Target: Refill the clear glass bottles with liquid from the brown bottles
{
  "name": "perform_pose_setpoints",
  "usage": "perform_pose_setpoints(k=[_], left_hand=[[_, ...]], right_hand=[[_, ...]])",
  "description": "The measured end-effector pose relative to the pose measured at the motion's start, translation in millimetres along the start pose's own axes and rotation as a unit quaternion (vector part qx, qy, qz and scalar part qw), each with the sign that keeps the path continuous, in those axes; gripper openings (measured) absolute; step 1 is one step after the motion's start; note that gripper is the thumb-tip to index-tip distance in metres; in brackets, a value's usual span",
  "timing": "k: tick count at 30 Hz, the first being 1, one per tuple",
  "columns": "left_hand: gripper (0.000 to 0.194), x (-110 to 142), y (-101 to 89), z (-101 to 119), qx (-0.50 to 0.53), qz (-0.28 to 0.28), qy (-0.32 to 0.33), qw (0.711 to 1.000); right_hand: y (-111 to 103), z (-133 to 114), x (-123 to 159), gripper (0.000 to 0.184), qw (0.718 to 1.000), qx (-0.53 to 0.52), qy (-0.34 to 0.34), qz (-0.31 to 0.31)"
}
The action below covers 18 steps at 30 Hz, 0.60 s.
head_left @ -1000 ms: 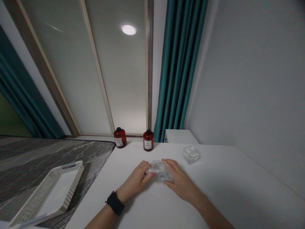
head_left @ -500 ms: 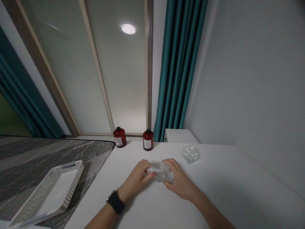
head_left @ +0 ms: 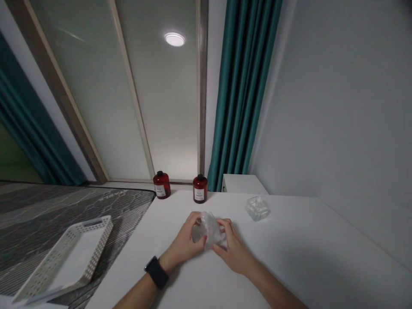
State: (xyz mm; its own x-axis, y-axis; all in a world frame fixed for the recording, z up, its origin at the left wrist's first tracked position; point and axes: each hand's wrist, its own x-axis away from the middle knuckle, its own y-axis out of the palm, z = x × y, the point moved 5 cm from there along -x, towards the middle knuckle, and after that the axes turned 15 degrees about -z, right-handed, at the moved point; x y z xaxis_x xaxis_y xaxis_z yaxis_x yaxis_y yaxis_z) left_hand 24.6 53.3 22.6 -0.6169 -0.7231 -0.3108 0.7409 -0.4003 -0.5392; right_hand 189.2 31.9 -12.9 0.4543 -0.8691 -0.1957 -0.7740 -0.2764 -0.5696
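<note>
Between my two hands, just above the white table or resting on it, is a clear crinkled plastic packet [head_left: 210, 229]. Its exact kind cannot be made out; a rounded see-through end shows at its left. My left hand [head_left: 188, 238], with a dark watch on the wrist, grips that end between thumb and fingers. On the other side, my right hand [head_left: 233, 249] curls its fingers and thumb around the right end. Further right lies another clear plastic-wrapped item [head_left: 257, 207], apart from both hands. Two dark red bottles with black caps, one left [head_left: 162, 185] and one right [head_left: 200, 189], stand upright behind.
The white table [head_left: 289, 257] runs back toward a grey wall. To the left, a white perforated basket [head_left: 69, 253] sits on a dark grey patterned surface [head_left: 41, 214]. A white cabinet [head_left: 243, 183] and a green curtain [head_left: 244, 94] are beyond the table's far edge.
The clear packet has been turned in my hands and now looks more bunched up. My right hand has shifted slightly left and down. The bottles and the other clear item stay put.
</note>
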Motion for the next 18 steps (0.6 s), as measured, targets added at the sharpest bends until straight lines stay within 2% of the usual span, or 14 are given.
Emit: perform_pose_setpoints(k=[2,7,9,12,15,18], left_hand=[[0.039,-1.1,-1.9,0.8,0.011,-0.027,0.018,0.999],[0.05,-0.1,6.0,-1.8,-0.012,-0.085,0.043,0.995],[0.056,1.4,8.7,-4.8,-0.042,-0.076,0.043,0.995],[0.061,3.1,6.8,-9.5,-0.086,-0.034,0.017,0.996],[0.052,3.4,2.6,-10.3,-0.116,-0.007,0.0,0.993],[0.039,3.0,1.4,-8.1,-0.13,-0.004,-0.004,0.991]], right_hand=[[-3.6,1.1,0.5,0.061,1.0,-0.017,-0.002,-0.009],[-4.5,16.3,-1.7,0.078,0.998,-0.05,0.014,-0.039],[-4.7,21.9,-3.5,0.076,0.998,-0.049,0.004,-0.045],[-10.2,33.2,-6.5,0.073,0.999,-0.043,-0.001,-0.021],[-18.9,47.8,-9.2,0.071,0.999,-0.034,0.004,0.018],[-26.8,60.7,-12.1,0.068,0.998,-0.015,0.005,0.054]])
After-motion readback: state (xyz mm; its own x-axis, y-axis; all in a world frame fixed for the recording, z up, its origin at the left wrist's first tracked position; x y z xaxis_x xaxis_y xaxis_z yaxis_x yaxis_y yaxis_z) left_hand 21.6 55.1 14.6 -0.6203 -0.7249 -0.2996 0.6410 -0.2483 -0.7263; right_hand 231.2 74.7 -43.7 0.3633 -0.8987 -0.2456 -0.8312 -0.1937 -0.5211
